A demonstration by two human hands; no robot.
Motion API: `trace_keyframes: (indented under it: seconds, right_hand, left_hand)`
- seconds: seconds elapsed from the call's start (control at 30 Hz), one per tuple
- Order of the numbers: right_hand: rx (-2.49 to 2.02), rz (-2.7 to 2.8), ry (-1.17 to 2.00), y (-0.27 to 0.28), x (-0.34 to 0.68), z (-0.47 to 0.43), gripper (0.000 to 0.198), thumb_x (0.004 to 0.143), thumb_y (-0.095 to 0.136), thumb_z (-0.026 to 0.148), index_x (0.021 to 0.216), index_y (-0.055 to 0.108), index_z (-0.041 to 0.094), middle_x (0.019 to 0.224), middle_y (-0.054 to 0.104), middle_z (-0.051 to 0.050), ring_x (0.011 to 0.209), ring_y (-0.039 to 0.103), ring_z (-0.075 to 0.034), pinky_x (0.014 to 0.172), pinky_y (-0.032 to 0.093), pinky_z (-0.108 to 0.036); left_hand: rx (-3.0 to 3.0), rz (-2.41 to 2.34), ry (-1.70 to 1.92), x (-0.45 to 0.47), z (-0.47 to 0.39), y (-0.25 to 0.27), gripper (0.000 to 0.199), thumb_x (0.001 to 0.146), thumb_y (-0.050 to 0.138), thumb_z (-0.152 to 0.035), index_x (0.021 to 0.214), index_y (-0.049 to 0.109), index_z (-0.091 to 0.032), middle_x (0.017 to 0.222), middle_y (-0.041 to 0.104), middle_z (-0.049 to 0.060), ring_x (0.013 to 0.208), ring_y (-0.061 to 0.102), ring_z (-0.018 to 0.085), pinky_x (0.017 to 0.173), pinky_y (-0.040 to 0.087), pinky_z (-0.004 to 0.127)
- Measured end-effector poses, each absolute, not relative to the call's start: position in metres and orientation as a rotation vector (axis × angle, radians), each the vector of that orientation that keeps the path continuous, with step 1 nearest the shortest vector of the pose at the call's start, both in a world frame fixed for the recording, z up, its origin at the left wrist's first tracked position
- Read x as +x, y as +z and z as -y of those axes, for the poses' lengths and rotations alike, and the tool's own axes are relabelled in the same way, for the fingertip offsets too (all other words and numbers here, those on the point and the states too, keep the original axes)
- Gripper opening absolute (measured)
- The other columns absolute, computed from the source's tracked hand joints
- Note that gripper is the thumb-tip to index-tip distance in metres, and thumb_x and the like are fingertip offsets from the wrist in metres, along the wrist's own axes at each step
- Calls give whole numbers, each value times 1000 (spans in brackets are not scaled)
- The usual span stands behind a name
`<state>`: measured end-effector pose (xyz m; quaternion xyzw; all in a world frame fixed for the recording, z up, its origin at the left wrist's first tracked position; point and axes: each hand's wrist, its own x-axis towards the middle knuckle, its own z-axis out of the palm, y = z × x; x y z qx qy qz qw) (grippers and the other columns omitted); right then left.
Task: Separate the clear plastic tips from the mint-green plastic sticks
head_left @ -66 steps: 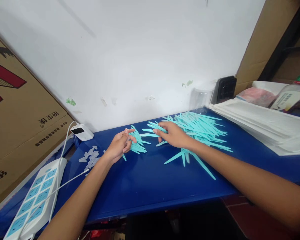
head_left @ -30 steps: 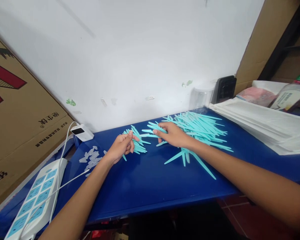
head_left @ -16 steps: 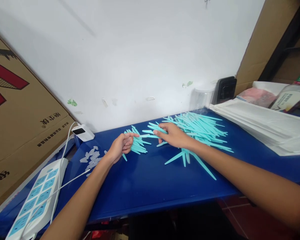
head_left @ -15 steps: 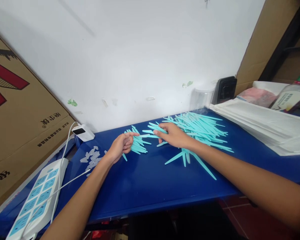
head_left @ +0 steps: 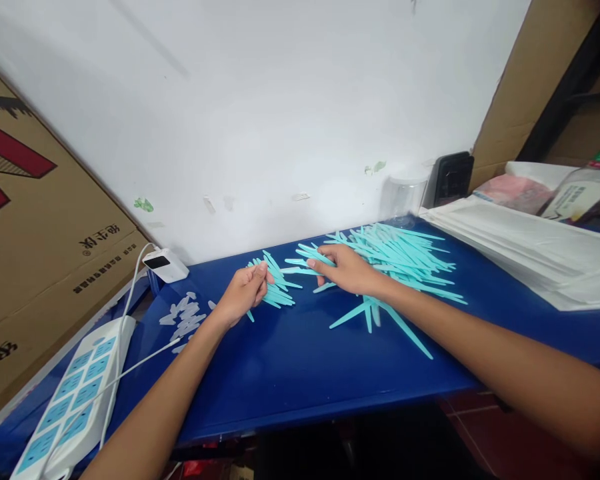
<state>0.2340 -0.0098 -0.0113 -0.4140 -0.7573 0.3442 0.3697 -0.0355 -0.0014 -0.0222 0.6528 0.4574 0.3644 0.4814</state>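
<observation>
My right hand is closed round a small bunch of turquoise flat, tapered sticks, whose ends poke out to the left between thumb and fingers. My left hand has its thumb pressed against the curled index finger; whatever is pinched there, if anything, cannot be made out. Just beside and behind it lies a small pile of the same sticks, partly covered by the fingers. A large heap of turquoise sticks lies beyond my right hand, and a few loose sticks lie nearer, below the wrist.
Small translucent pieces are scattered on the blue table at left. A white power strip, cable and small white device sit at the left edge. White sheets, a clear jar and a bottle stand right.
My left index finger, stretched out towards the sticks in my right hand before, has drawn back and curled under the thumb. My right hand has barely moved.
</observation>
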Motion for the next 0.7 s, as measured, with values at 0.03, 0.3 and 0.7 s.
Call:
trace_keyframes:
  seconds: [0.03, 0.3, 0.7]
  right_hand:
    - [-1066, 1940, 889, -11, 234, 10, 43, 98, 53, 51, 71, 33, 23, 57, 62, 2, 50, 41, -11, 57, 28, -29]
    - [-1074, 1937, 910, -10, 234, 11, 44, 98, 53, 53, 72, 33, 23, 59, 62, 1, 50, 42, -11, 56, 27, -29]
    - [-1063, 1923, 902, -13, 234, 8, 44, 97, 56, 52, 71, 37, 23, 62, 63, 1, 51, 46, -12, 55, 27, -29]
  left_hand:
    - [1576, -1140, 889, -35, 1, -22, 57, 95, 50, -70, 79, 61, -16, 46, 36, -7, 40, 24, 7, 41, 22, 20]
    - [1330, -1142, 855, -35, 3, -14, 53, 97, 46, -63, 66, 33, -22, 59, 19, -8, 46, 11, 6, 41, 9, 20]
    - [1566, -1033, 867, -35, 4, -17, 38, 99, 55, -57, 99, 57, -18, 65, 41, -7, 43, 20, 4, 40, 19, 18]
